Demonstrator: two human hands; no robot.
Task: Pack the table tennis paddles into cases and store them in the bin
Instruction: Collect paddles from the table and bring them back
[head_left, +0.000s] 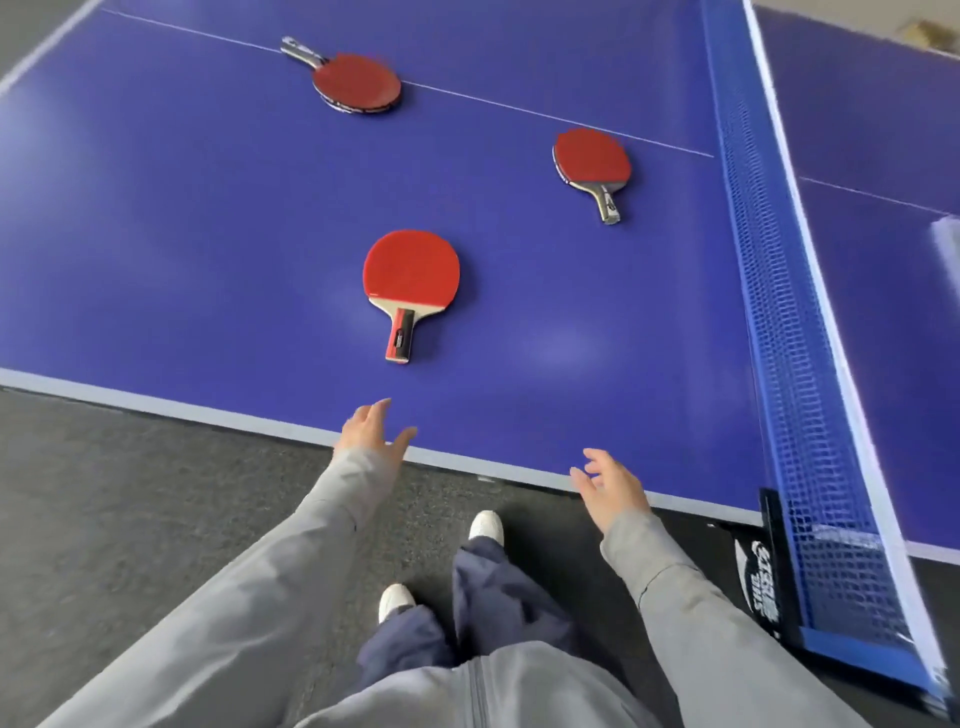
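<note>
Three red-faced paddles lie flat on the blue table tennis table (182, 234). The nearest paddle (410, 275) has a red and black handle that points toward me. A second paddle (592, 158) lies to the right, near the net, handle toward me. The far paddle (356, 83) rests on the white centre line, handle pointing away to the left. My left hand (371, 428) hovers over the table's near edge, fingers apart, just below the nearest paddle's handle. My right hand (610, 486) is open at the edge further right. Neither hand holds anything. No case or bin is in view.
The blue net (779, 312) crosses the table on the right, with its black clamp (769, 566) at the near edge. Dark grey floor (130, 493) lies below the table edge. My legs and white shoes (485, 525) stand close to the table.
</note>
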